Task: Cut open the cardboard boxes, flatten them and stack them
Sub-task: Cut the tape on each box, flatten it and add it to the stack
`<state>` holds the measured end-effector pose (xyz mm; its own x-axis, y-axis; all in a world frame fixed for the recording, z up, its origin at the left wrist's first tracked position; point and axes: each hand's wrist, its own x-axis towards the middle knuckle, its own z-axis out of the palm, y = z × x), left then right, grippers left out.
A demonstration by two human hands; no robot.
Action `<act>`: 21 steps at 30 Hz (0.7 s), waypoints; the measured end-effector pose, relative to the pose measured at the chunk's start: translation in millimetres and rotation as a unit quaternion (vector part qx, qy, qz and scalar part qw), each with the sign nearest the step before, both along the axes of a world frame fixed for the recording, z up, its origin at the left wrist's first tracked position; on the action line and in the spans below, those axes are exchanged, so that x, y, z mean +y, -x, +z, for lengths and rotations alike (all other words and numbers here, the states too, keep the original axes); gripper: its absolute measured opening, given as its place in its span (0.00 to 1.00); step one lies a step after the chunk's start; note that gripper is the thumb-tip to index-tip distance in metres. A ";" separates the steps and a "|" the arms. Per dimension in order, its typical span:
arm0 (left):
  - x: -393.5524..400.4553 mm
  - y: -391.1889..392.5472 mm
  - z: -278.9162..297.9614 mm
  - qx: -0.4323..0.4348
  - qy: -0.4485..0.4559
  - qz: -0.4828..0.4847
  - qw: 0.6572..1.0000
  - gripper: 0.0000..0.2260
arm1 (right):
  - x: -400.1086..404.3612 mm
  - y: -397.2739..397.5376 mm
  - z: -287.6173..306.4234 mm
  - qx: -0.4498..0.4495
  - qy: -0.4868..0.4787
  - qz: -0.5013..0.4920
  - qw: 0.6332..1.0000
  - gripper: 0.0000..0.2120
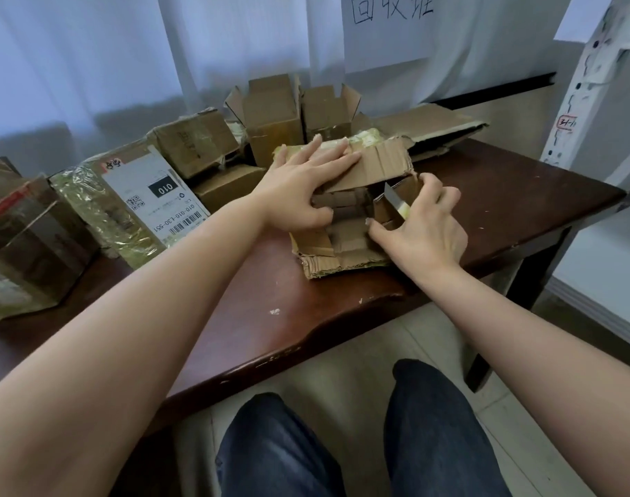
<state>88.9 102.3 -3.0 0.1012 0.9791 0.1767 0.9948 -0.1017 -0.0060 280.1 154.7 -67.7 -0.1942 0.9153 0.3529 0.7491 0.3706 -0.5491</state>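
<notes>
A torn brown cardboard box [378,163] lies half collapsed in the middle of the dark wooden table [503,209]. My left hand [299,184] lies flat on its top panel with the thumb hooked under the front edge. My right hand [424,224] holds a box cutter [396,202] with a bare blade and yellow handle at the box's right side, blade pointing up into the opening. Torn flaps [328,260] of the box spread toward me on the table.
Several uncut boxes stand behind and to the left: two open ones [270,113], a taped one [195,141], one with a white shipping label [155,199] and a large one at far left [26,245]. Flattened cardboard [442,127] lies at the back right. A white shelf post [586,84] rises at right.
</notes>
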 end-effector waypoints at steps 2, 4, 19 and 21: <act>-7.4 1.4 1.6 0.008 -0.020 0.001 1.000 0.43 | 0.2 -3.6 -3.0 0.004 0.015 0.022 1.000 0.38; -14.6 0.6 2.2 -0.002 -0.063 0.013 0.998 0.48 | -0.2 -9.4 -4.9 0.024 0.003 0.054 0.998 0.32; -41.6 12.7 -39.3 -0.328 -0.137 0.034 0.934 0.50 | 24.2 -44.2 -12.8 0.221 0.045 0.106 0.968 0.08; -42.2 11.1 -36.6 -0.326 -0.110 0.026 0.939 0.45 | 25.6 -42.8 -13.1 0.241 0.062 0.084 0.965 0.07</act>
<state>77.7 60.1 -39.7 -0.1452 0.9123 0.3829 0.7982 -0.1207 0.5902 323.0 180.3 -80.7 -0.1839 0.9261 0.3294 0.3304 0.3739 -0.8666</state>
